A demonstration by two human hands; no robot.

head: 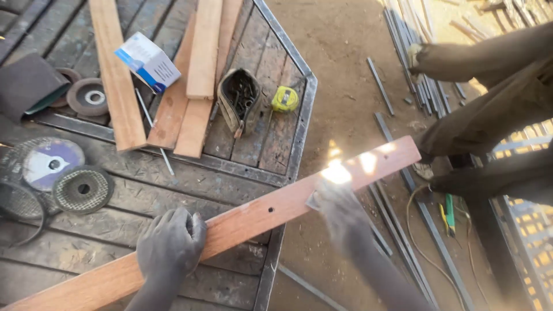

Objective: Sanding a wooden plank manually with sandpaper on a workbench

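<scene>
From my remote feed: a long reddish-brown wood plank [242,222] lies diagonally across the corner of a worn wooden workbench [173,190], its far end jutting out over sandy ground w/ sun glare on the top face. The plank is flat, smooth-faced, w/ a small dark hole near mid-length. Left hand [171,242] presses down on the plank near the bench edge, fingers curled over it. Right hand [340,210] is blurred, pressing a small piece of sandpaper [315,198] onto the plank; I can't tell exactly how tight the grip is. Nearby on the bench: grinding discs [83,188], a yellow tape measure [285,99], a blue-and-white box [147,61], more planks [201,52]. Another person's legs [489,121] stand at right.
</scene>
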